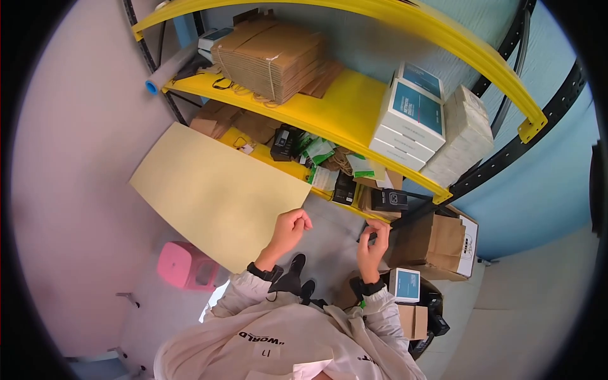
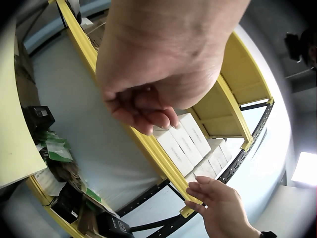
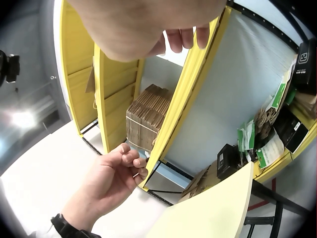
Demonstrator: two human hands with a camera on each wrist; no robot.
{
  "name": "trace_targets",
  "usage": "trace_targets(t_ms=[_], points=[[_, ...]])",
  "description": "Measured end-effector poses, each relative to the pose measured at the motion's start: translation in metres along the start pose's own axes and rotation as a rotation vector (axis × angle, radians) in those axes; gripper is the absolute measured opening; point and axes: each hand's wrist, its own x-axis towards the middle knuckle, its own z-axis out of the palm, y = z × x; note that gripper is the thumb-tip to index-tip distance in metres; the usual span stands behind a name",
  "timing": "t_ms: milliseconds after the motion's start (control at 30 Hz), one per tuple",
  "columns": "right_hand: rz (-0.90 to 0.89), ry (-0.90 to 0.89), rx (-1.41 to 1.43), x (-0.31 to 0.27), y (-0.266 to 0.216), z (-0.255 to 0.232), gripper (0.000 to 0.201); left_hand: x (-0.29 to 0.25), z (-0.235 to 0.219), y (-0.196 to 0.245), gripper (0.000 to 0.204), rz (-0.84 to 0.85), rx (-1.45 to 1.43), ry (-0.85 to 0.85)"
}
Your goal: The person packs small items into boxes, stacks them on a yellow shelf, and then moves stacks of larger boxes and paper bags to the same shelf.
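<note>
My left hand [image 1: 291,230] is raised in front of the body, its fingers loosely curled with nothing in them. Beside it in the head view lies the edge of a large pale yellow board [image 1: 218,193]. The right wrist view shows this left hand [image 3: 114,178] from the palm side, thumb near the bent fingers. My right hand [image 1: 372,246] is held up to the right, fingers relaxed and slightly bent, also holding nothing. In the left wrist view the right hand [image 2: 223,203] overlaps the yellow shelf's edge, below the white boxes [image 2: 181,148].
A yellow shelf [image 1: 351,104] bears stacked flat cardboard [image 1: 272,57] and white boxes [image 1: 411,117]. Green-and-white packets [image 1: 318,150] and black boxes [image 1: 283,142] fill the lower shelf. A pink stool [image 1: 177,266] stands left; cardboard boxes [image 1: 430,244] stand right.
</note>
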Motion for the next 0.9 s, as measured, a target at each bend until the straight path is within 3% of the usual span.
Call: trace_targets(t_ms=[33, 467, 700, 900], points=[[0.075, -0.037, 0.030, -0.007, 0.000, 0.000, 0.023, -0.009, -0.005, 0.000, 0.023, -0.008, 0.008, 0.005], [0.121, -0.115, 0.135, -0.035, -0.026, 0.059, 0.022, -0.059, -0.077, 0.006, 0.024, -0.064, 0.048, 0.040], [0.084, -0.097, 0.157, -0.029, -0.071, 0.135, 0.019, -0.066, -0.166, -0.003, 0.025, -0.061, 0.068, 0.049], [0.061, -0.024, 0.104, -0.021, -0.110, 0.193, 0.015, -0.037, -0.246, -0.013, 0.023, -0.008, 0.048, 0.000]])
